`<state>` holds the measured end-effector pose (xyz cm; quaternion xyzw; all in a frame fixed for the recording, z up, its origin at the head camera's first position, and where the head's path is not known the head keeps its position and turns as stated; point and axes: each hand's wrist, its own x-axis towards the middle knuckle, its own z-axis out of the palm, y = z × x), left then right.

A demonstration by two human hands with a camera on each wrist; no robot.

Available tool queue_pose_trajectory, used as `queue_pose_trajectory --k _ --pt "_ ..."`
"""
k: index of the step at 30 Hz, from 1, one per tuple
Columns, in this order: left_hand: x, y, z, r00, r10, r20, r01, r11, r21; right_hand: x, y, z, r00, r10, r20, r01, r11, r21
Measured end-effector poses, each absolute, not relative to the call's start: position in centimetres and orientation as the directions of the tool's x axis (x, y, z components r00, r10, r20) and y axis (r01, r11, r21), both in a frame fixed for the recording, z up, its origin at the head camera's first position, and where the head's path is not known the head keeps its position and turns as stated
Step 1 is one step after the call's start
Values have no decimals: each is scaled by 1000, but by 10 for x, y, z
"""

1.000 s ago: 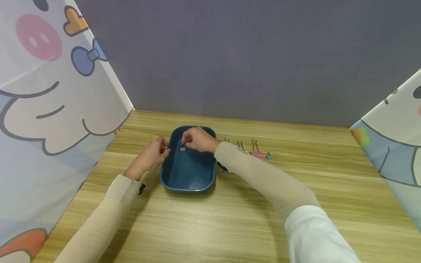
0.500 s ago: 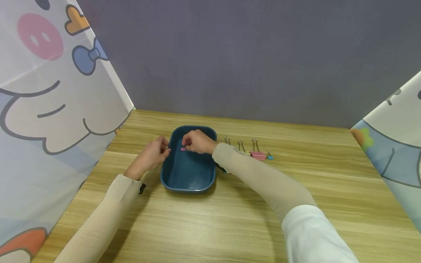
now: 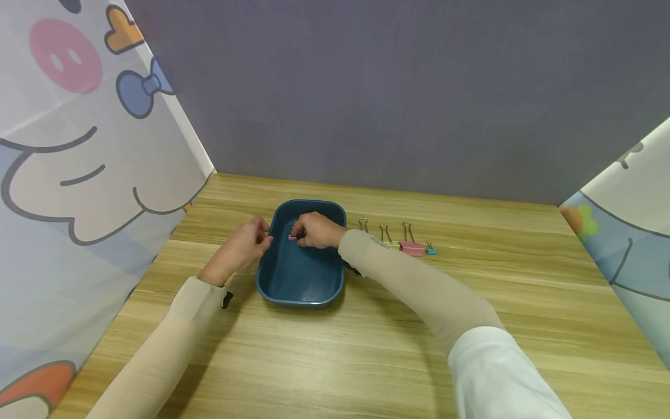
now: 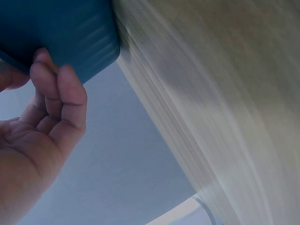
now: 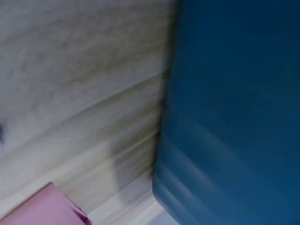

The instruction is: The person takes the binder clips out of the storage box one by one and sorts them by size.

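Note:
A deep blue rectangular tray [image 3: 300, 279] stands on the wooden table, its side wall also in both wrist views. My left hand [image 3: 241, 247] holds the tray's left rim, thumb at the edge and curled fingers [image 4: 72, 89] against the outer wall. Inside the tray, near its far left part, my right hand [image 3: 319, 231] pinches a small pink binder clip [image 3: 292, 237], low over the tray floor. Fingertips partly hide the clip. The right wrist view does not show the right hand, only the tray's outside and a larger pink binder clip [image 5: 47, 208].
Right of the tray, a row of binder clips lies partly behind the right forearm: metal handles [image 3: 363, 223], a yellow clip [image 3: 394, 245], the large pink clip [image 3: 412, 249] and a small blue one [image 3: 431, 252]. A grey partition [image 3: 366, 105] rises behind the table.
My right hand has lowered slightly toward the tray floor with the small pink binder clip, which is now more covered by the fingers. The left hand stays at the rim.

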<state>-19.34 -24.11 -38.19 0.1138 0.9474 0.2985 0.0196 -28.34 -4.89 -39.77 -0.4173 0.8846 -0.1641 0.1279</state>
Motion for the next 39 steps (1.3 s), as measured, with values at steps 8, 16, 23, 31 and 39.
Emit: queue_pose_trajectory --k 8,16,23,31,39 --pt "-194 -241 -383 -974 224 47 210 793 572 -282 -48 -398 -640 -765 -76 -691 616 -378" --pt "-193 -241 -384 -972 228 60 221 792 570 -280 -46 -398 -647 -759 -74 -673 614 -412" --pt "-194 -240 -383 -974 224 46 210 795 569 -279 -42 -390 -626 -779 -31 -679 565 -469" --pt "-192 -240 -381 -975 218 40 203 804 559 -275 -30 -374 -613 -790 29 -712 536 -455" --pt "-192 -239 -381 -974 221 42 206 803 560 -265 -15 -361 -586 -807 77 -745 499 -442"
